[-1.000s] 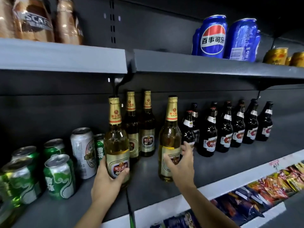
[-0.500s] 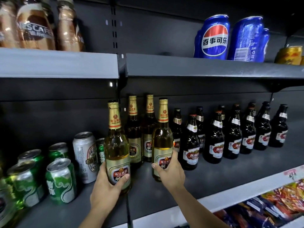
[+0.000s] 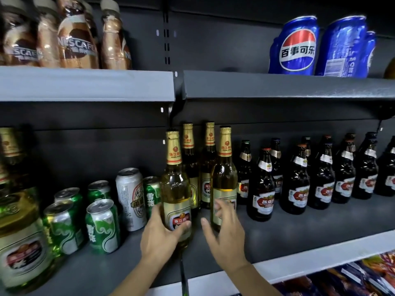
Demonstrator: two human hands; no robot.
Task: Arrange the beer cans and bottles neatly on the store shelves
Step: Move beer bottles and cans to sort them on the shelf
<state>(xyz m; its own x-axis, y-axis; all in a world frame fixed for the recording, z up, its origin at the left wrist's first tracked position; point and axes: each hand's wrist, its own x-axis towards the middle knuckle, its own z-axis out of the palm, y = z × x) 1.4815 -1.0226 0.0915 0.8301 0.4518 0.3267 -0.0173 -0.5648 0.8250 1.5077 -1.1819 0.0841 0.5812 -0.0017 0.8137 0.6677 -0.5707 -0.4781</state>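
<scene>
Green aluminium beer cans and one tall white can standing at left on dark grey metal shelf. Left hand gripping base of pale gold-foil glass beer bottle, upright at shelf front. Right hand, blurred, fingers spread and relaxed, just beside second identical bottle; contact indeterminate. Dark brown bottles in rows at right.

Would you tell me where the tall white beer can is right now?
In the head view, the tall white beer can stands left of centre on the middle shelf, between green cans and the left hand's bottle.
</scene>
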